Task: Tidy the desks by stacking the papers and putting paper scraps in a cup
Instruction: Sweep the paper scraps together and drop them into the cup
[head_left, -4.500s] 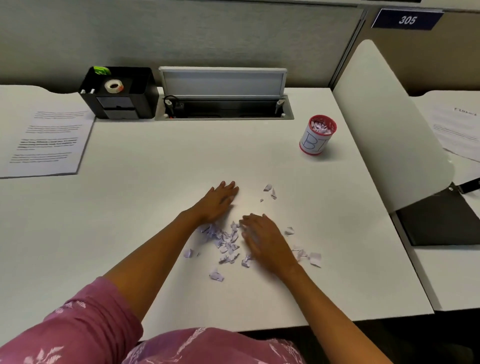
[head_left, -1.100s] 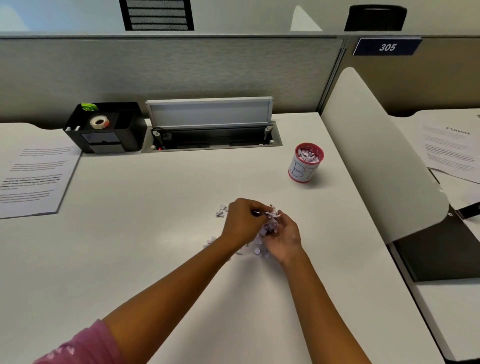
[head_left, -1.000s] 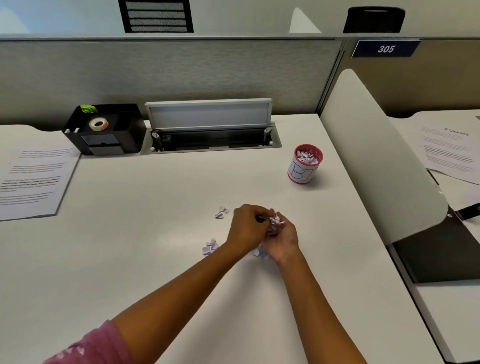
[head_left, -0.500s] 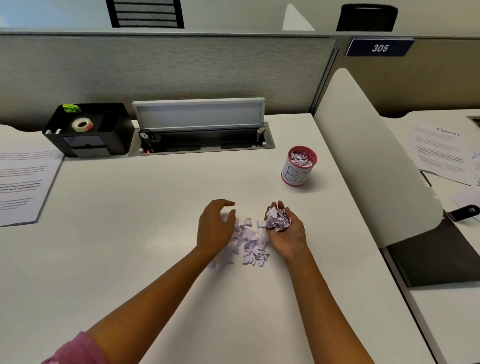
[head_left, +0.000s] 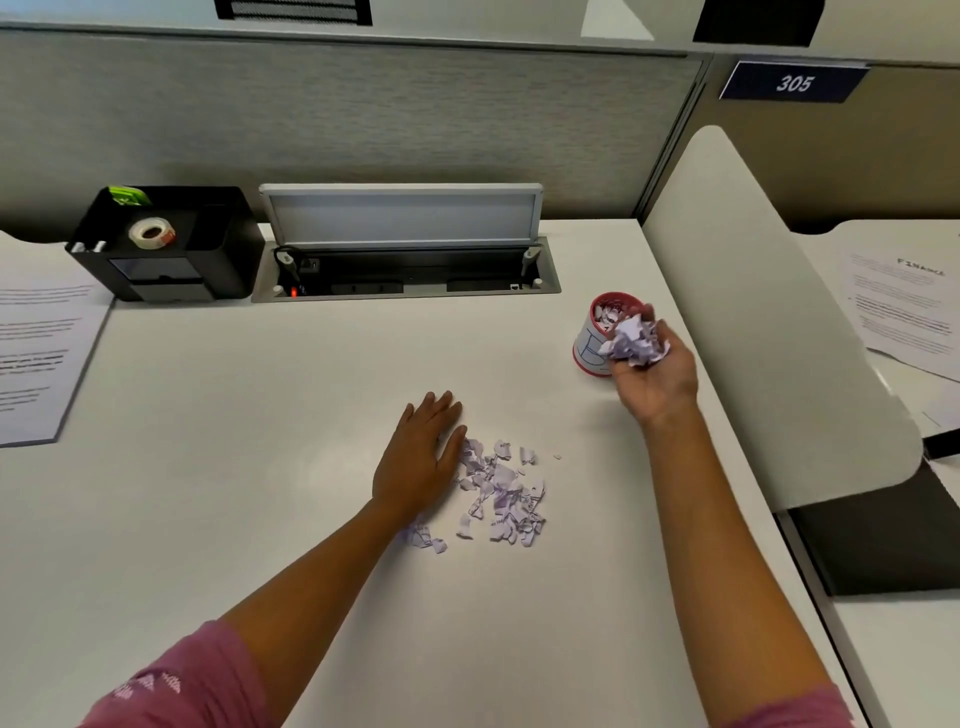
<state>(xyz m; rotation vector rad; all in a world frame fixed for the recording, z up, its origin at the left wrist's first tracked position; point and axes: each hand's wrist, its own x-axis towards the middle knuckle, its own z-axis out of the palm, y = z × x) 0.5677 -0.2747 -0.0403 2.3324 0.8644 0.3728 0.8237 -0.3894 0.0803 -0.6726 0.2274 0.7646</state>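
Observation:
A pile of pale purple paper scraps (head_left: 501, 493) lies on the white desk (head_left: 260, 441). My left hand (head_left: 423, 457) rests flat on the desk at the pile's left edge, fingers straight. My right hand (head_left: 652, 369) is palm up and cups a handful of scraps (head_left: 634, 340), held right beside the rim of a red-and-white cup (head_left: 597, 332) that has scraps inside. A printed sheet (head_left: 36, 358) lies at the desk's left edge, and more printed papers (head_left: 904, 306) lie on the desk to the right.
A black organiser (head_left: 171, 249) with a tape roll stands at the back left. An open cable tray (head_left: 405, 270) with a raised lid sits at the back centre. A white curved divider (head_left: 769, 332) separates the desks, with a black folder (head_left: 883, 540) beyond it.
My right hand has carried its handful of scraps from beside the pile up and right to the cup. My left hand has flattened on the desk beside the remaining scraps.

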